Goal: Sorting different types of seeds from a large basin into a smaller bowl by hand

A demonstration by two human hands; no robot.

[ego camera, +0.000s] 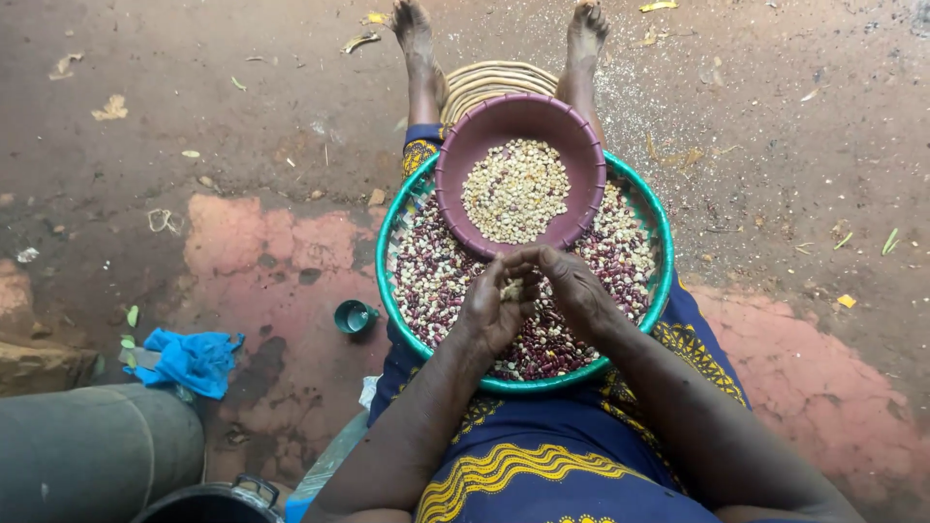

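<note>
**Sorting beans over a lap tray**

Bare dirt ground [775,194] fills the frame, reddish patches at lower left & right, dry leaves scattered about. Person sits w/ legs stretched toward the top of the frame, bare feet at the upper edge, blue-and-yellow patterned cloth over the lap.

Centre: round green-rimmed tray [662,252] on the lap, full of mixed dark red & pale beans [436,281]. Purple bowl [581,145] sits on the tray's upper part, holding pale sorted grains [514,190]. Woven mat [484,77] shows just above the bowl, btwn the legs.

Left hand [494,310] is cupped palm-up over the tray's middle, fingers partly curled round a small heap of pale grains in the palm. Right hand [572,286] touches the left from the right side, fingertips pinched together at that heap; can't tell if a grain is btwn them.

Left of the tray: small teal cup [355,316] on the ground. Lower left: crumpled blue cloth [191,358], grey cylinder [92,450] & rim of a black pot [218,504] at the bottom edge.
</note>
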